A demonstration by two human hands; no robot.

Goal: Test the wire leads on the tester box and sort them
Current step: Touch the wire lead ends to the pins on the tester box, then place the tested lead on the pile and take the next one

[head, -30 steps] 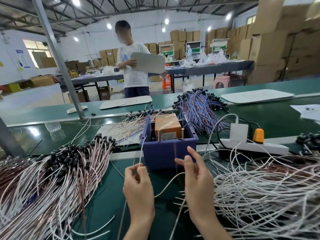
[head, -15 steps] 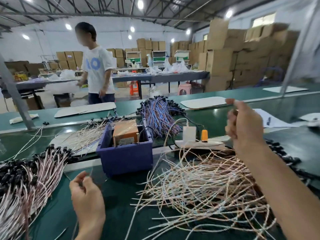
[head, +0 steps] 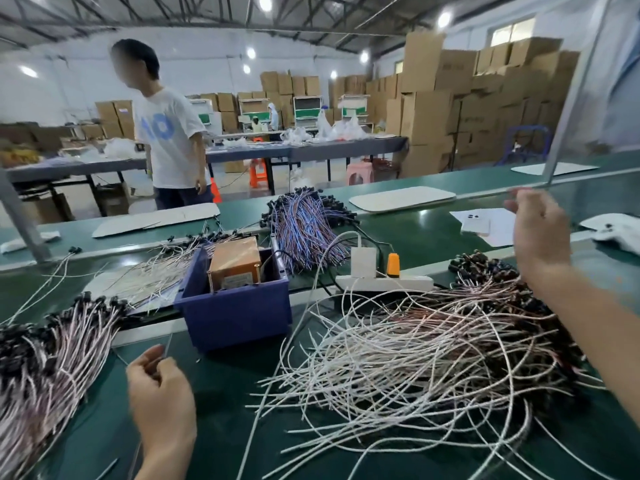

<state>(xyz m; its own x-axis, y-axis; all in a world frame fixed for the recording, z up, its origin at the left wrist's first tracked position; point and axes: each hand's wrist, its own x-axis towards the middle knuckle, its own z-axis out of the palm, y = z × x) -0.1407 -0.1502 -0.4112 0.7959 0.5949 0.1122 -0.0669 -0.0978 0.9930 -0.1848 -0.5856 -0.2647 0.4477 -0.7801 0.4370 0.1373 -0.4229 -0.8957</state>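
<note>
The orange-brown tester box (head: 235,263) sits inside a blue bin (head: 235,317) on the green belt. My left hand (head: 159,393) is low in front of the bin and pinches a thin wire lead (head: 168,342) that points up toward the bin. My right hand (head: 540,233) is raised at the far right, above a loose pile of white and pink leads (head: 433,358). Its fingers are curled, and I cannot make out anything in them. A bundle of leads with black ends (head: 52,358) lies at the left.
A blue-purple wire bundle (head: 304,226) lies behind the bin. A white power strip (head: 384,280) with an orange plug sits to the bin's right. A phone (head: 476,225) lies on paper at the far right. A person (head: 169,133) stands across the belt. Metal posts (head: 20,220) flank the station.
My right hand left the spot in front of the bin and rose to the far right. My left hand sank a little, still pinching a lead. The view turned right.
</note>
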